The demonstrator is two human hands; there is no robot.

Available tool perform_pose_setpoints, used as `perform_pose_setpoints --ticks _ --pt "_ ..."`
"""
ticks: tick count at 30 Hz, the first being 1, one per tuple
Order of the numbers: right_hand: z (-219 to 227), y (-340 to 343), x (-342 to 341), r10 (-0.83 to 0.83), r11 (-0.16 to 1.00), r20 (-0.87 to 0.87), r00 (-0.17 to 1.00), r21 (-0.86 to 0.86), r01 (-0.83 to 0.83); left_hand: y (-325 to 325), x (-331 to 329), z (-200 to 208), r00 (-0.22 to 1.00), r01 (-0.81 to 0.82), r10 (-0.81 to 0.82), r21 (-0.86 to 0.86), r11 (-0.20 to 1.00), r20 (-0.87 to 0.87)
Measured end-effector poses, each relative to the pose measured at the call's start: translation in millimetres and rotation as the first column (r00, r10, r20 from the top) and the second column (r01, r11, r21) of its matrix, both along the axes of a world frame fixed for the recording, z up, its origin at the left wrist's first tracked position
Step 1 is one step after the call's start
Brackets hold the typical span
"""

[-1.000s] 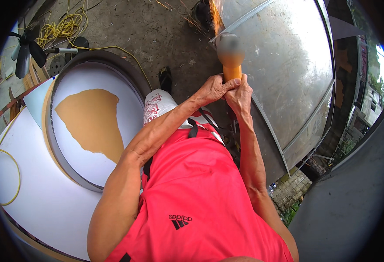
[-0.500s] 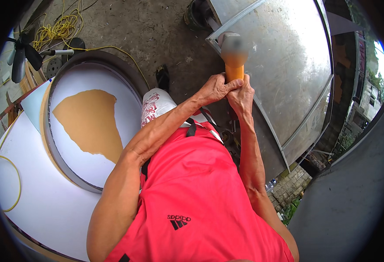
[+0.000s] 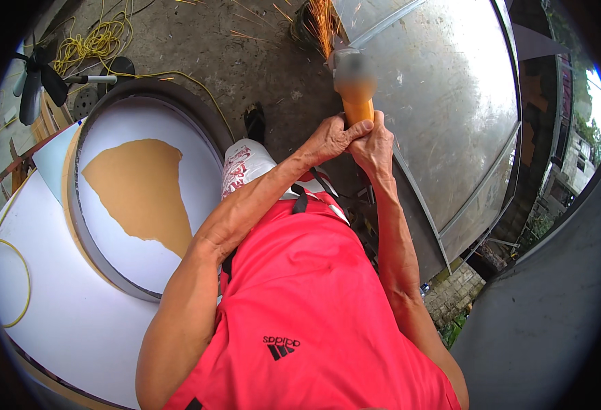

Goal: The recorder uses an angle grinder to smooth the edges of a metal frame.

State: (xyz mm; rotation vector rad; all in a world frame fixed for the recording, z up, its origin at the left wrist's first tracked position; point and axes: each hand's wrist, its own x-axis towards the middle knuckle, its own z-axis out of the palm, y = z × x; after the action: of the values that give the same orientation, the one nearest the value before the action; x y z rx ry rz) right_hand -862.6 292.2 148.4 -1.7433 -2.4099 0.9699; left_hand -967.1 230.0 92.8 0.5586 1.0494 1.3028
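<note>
An orange angle grinder point(image 3: 358, 109) is gripped by both my hands, its head partly blurred. My left hand point(image 3: 331, 141) wraps round the body from the left, and my right hand point(image 3: 373, 149) closes on it from the right, touching the left thumb. The grinder's head is at the corner of a grey metal sheet panel point(image 3: 437, 89). Orange sparks point(image 3: 322, 24) spray up and away from that corner. The disc and its exact contact point cannot be made out.
At the left, a large round frame point(image 3: 75, 198) rests on white sheets point(image 3: 54, 287), with a brown piece point(image 3: 143, 184) inside it. A fan point(image 3: 37, 78) and coiled yellow cord point(image 3: 85, 51) lie beyond. A dark bucket point(image 3: 302, 27) stands beside the panel's corner.
Both hands and the grinder have shifted slightly left, toward the panel's edge. Sparks now fly from its head where none showed before.
</note>
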Motion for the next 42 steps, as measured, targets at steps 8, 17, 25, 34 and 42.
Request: perform_pose_setpoints --ticks 8,17,25,34,42 --pt "-2.7 1.3 1.9 -0.037 0.999 0.039 0.999 -0.021 0.038 -0.8 -0.6 -0.3 0.996 0.046 -0.044 -0.022 0.999 0.084" --pt "-1.0 -0.6 1.2 -0.056 0.997 -0.021 0.998 0.05 0.057 -0.2 1.2 -3.8 0.994 0.04 -0.036 -0.034 0.999 0.102" --pt "1.0 1.2 2.3 -0.052 0.998 0.027 0.998 0.028 0.051 -0.9 -0.6 2.1 0.997 0.04 -0.038 -0.029 0.999 0.062" --pt "6.0 1.8 -1.4 -0.073 0.997 0.069 0.995 -0.033 0.075 0.7 1.3 -3.1 0.994 0.069 -0.063 -0.061 0.996 0.092" --pt "6.3 3.5 2.3 -0.016 1.0 0.02 1.0 0.022 0.015 1.9 4.2 -3.5 0.984 0.083 -0.08 -0.014 0.996 0.159"
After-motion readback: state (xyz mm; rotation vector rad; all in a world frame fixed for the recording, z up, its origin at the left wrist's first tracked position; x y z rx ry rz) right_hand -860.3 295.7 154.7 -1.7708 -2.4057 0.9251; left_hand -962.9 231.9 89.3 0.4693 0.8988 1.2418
